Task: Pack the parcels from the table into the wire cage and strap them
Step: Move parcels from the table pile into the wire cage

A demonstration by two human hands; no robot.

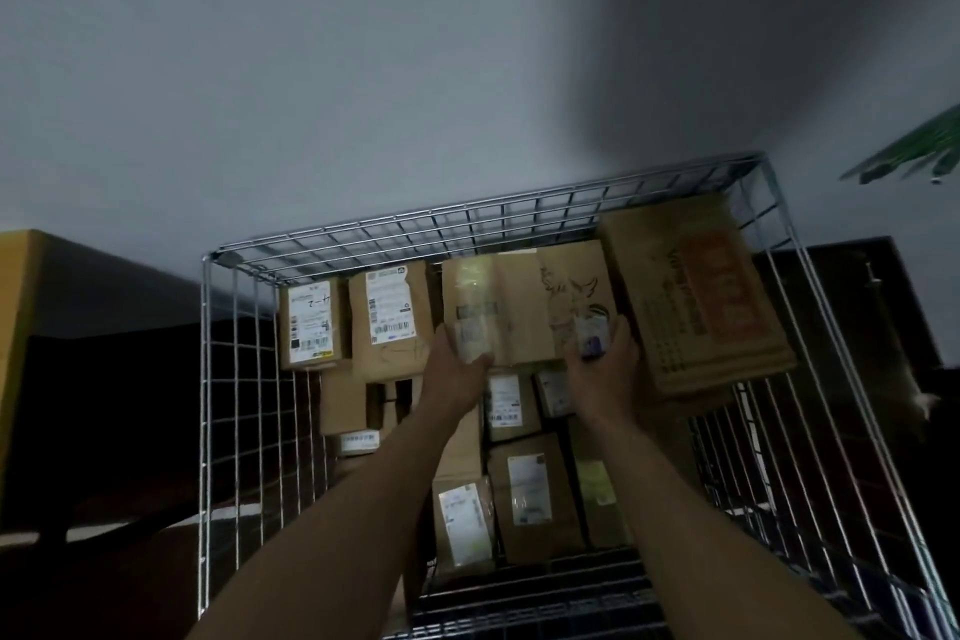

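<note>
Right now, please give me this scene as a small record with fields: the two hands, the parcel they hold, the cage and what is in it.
left hand: grips the near left edge of the brown box
right hand: grips its near right edge
brown box: held inside the wire cage, toward the back, above lower parcels
wire cage: top open, partly filled
large flat box: at the cage's right side, higher than the parcels in front
labelled parcels: two at the back left, white labels facing the camera
</note>
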